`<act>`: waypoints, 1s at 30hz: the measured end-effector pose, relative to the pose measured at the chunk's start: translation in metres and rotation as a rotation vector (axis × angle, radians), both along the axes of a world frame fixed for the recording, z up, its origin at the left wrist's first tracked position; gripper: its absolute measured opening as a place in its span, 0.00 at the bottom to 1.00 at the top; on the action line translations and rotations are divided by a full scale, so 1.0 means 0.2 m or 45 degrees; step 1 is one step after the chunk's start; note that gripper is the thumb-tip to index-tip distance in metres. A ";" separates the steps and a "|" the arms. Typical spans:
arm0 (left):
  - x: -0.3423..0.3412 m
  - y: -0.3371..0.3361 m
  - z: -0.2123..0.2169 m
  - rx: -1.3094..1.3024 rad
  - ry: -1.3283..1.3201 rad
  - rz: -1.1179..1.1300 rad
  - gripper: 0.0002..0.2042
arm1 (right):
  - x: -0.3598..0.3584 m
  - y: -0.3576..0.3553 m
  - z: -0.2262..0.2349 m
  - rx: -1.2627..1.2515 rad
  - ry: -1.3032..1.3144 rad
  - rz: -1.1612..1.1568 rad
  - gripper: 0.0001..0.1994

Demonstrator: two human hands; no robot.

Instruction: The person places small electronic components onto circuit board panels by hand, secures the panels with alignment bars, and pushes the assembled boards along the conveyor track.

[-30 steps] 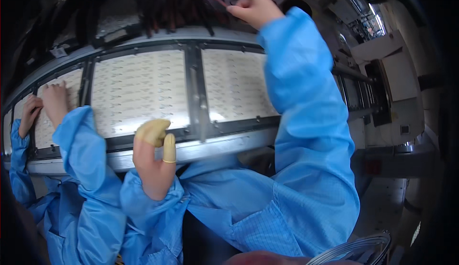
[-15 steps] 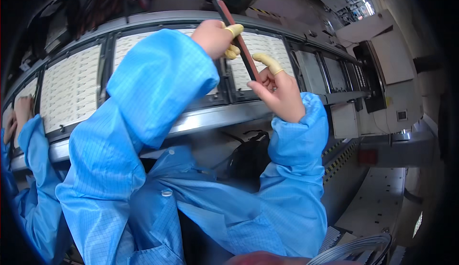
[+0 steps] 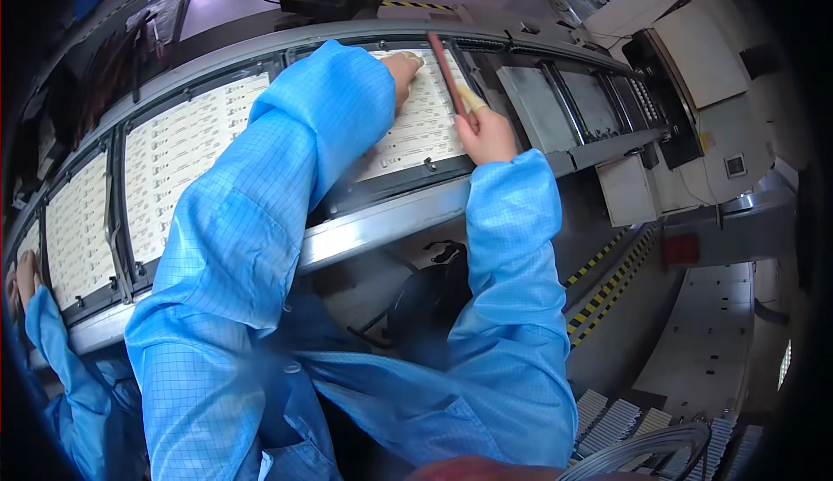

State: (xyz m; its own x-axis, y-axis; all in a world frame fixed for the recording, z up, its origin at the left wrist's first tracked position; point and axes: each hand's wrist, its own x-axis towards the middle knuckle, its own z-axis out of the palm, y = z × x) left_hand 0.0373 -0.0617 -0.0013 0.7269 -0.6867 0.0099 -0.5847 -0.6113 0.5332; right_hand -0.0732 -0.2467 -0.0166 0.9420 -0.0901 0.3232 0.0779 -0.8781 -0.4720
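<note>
My right hand (image 3: 488,138), with a pale yellow finger cot on a finger, grips the lower end of a long, narrow reddish bar (image 3: 445,71). The bar slants up and to the left across the right part of a framed panel (image 3: 395,150) covered with rows of small white printed pieces. Over the upper part of this panel is my left hand (image 3: 403,73), back upward and close to the white pieces. Its fingertips are mostly hidden, so what they touch is unclear. Both arms wear blue checked sleeves.
More framed panels of white pieces (image 3: 186,151) line the conveyor to the left, where a co-worker's hand (image 3: 28,277) rests at the far end. A metal rail (image 3: 382,225) runs along the near edge. Bare plates and rollers (image 3: 564,99) lie to the right.
My left hand has let go of the bar and lowered to the panel. My right hand has moved slightly left, keeping the bar. The panels have shifted rightward in view.
</note>
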 end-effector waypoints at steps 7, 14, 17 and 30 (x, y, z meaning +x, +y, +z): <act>0.12 -0.15 -0.06 0.287 -0.212 -0.073 0.32 | 0.02 -0.05 -0.04 0.071 0.043 0.044 0.23; 0.15 -0.24 -0.13 0.594 -0.293 -0.095 0.37 | 0.03 -0.03 -0.04 0.020 0.083 0.047 0.23; 0.21 -0.22 -0.27 0.431 -0.445 -0.078 0.37 | 0.04 0.00 0.01 0.046 0.108 0.039 0.24; 0.19 -0.24 -0.35 0.358 -0.413 -0.099 0.38 | 0.50 -0.19 0.07 -0.513 0.256 -0.449 0.16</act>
State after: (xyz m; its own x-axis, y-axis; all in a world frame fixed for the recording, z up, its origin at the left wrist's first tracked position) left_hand 0.0752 -0.1104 -0.0715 0.6631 -0.7477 0.0343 -0.7445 -0.6542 0.1333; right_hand 0.0265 -0.2841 -0.0018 0.9237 -0.3173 0.2147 -0.3096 -0.9483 -0.0698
